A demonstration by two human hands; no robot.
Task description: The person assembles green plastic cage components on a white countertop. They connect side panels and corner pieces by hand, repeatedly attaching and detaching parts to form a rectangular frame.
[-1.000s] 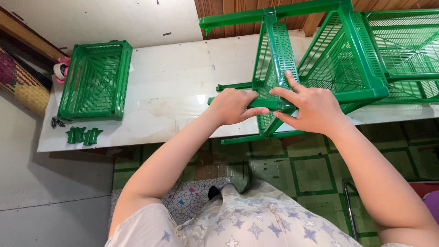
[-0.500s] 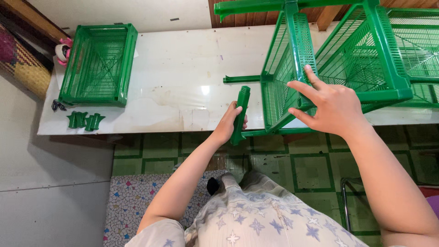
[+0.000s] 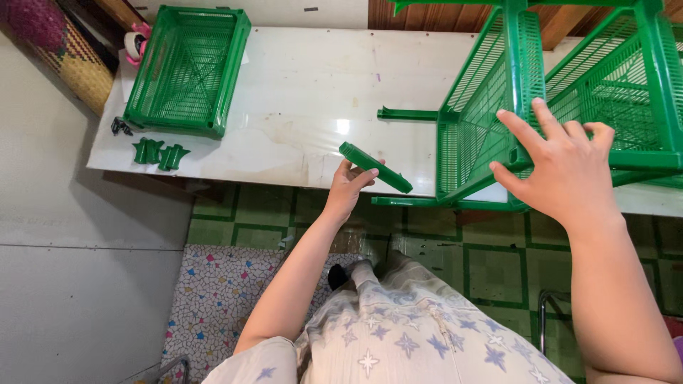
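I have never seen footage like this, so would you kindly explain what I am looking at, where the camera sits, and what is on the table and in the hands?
There is no machine here: a person works with two bare hands, and the single camera is worn on their head, looking down. The left hand holds a short green plastic bar over the near edge of the white table. The right hand, fingers spread, rests against a partly built green plastic rack lying on its side. Farther left on the table sits a loose green mesh tray, with a few small green pieces in front of it. Another green bar lies flat beside the rack.
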